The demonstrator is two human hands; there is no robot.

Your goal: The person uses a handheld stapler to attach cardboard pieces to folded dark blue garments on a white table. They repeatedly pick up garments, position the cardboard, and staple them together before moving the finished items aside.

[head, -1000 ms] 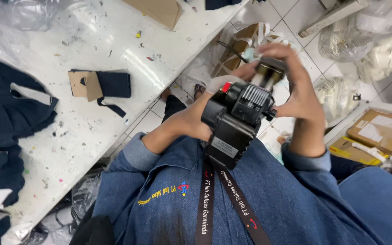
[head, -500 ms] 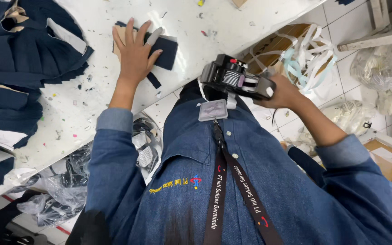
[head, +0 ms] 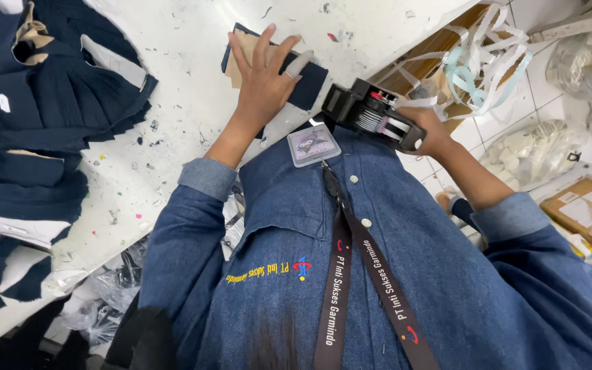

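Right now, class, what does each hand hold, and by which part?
The right hand grips the black label gun by its rear handle. The left hand holds nothing; it lies flat on the navy fabric piece.

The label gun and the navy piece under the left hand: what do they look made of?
Label gun: apparently hard black plastic with a slight sheen, moulded edges and a white roller showing; the right hand grips it. Navy piece: seemingly soft matte woven fabric lying flat on the white table, with a tan card-like layer, under the left hand.
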